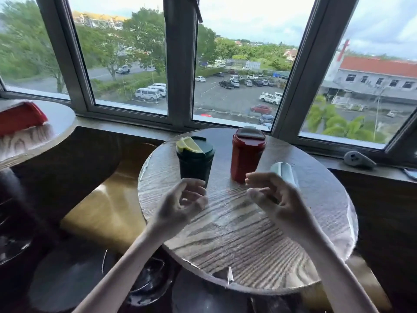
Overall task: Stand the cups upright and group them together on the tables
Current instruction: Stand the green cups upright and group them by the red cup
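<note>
- Green cup (195,162) and red cup (247,154) stand upright, apart, on the round table (237,233) by the window.
- A pale cup (284,171) lies tipped behind the right hand (274,199).
- Both hands hover empty, fingers loosely curled; left hand (182,204) is near the green cup.
- Another red cup (20,117) lies on the left table (56,123).

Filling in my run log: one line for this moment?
green cup upright | red cup upright | pale cup lying | left hand, right hand empty

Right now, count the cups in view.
4: a green cup and red cup upright on the near table, a pale cup behind the right hand, another red one lying on the left table.
</note>
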The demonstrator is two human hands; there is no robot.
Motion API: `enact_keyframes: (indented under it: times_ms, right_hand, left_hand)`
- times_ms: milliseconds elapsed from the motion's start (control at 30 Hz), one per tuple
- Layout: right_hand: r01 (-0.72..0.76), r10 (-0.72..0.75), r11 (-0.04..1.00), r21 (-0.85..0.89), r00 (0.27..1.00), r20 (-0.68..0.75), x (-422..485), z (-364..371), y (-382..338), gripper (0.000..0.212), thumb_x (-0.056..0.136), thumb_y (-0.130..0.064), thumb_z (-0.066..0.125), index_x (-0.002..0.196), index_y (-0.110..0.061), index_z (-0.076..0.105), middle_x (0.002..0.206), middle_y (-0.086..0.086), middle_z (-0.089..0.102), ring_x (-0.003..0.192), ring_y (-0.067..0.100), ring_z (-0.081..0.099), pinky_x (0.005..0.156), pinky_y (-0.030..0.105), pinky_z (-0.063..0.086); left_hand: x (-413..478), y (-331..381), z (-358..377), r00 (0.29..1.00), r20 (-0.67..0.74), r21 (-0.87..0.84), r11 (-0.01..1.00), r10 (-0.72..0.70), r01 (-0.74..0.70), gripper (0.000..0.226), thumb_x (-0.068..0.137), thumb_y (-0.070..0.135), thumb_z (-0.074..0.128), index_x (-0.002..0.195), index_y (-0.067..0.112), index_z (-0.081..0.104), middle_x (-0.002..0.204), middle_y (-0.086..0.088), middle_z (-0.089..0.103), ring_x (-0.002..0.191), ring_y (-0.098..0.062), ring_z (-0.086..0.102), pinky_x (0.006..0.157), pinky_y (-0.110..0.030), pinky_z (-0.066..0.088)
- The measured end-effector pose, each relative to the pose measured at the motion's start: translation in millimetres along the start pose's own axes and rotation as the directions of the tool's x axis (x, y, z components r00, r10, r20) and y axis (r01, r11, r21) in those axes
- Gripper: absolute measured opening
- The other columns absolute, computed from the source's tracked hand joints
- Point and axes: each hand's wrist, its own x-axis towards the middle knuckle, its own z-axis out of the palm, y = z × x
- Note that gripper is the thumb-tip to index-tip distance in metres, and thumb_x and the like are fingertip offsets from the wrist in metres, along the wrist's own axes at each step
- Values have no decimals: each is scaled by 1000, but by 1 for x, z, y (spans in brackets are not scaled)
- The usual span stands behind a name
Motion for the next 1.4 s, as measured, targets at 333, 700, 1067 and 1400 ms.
enact_keyframes:
  times_ms: [333, 700, 1067, 1400]
  right_hand:
    - [-127, 91, 961, -247, 984, -151, -27, -84, 60, 44, 80, -29, 72, 114, -48, 51, 121, -11, 52, 106, 1, 56, 85, 24, 51]
    - [-136, 145, 988, 68, 978, -151, -18, -84, 80, 50, 80, -26, 70, 125, -38, 54, 119, -1, 61, 93, 11, 68, 82, 27, 53]
    - [63, -38, 996, 64, 942, -334, 13, -127, 26, 41, 86, -39, 57, 125, -27, 54, 75, -11, 67, 68, 8, 62, 61, 20, 49]
    - [-11, 55, 988, 157, 958, -281, 2, -124, 48, 60, 67, -47, 72, 123, -34, 57, 119, -4, 67, 109, 10, 62, 89, 38, 53]
  left_hand:
    - [64, 12, 97, 928, 348, 71, 983, 135, -170, 52, 77, 29, 76, 111, 57, 48, 123, 1, 58, 105, -3, 61, 85, -19, 53]
    - [76, 17, 125, 966, 202, -31, 987, 159, -156, 54, 79, 10, 73, 115, 45, 56, 112, 1, 65, 75, -4, 67, 66, -16, 52]
    - [106, 72, 134, 945, 48, -170, 935, 324, -312, 69, 69, 14, 82, 119, 49, 51, 107, 7, 64, 100, -3, 62, 87, -16, 49]
    - [96, 62, 147, 974, 153, -390, 916, 168, -97, 63, 60, 14, 85, 115, 27, 60, 111, 3, 66, 102, -17, 66, 81, -27, 53]
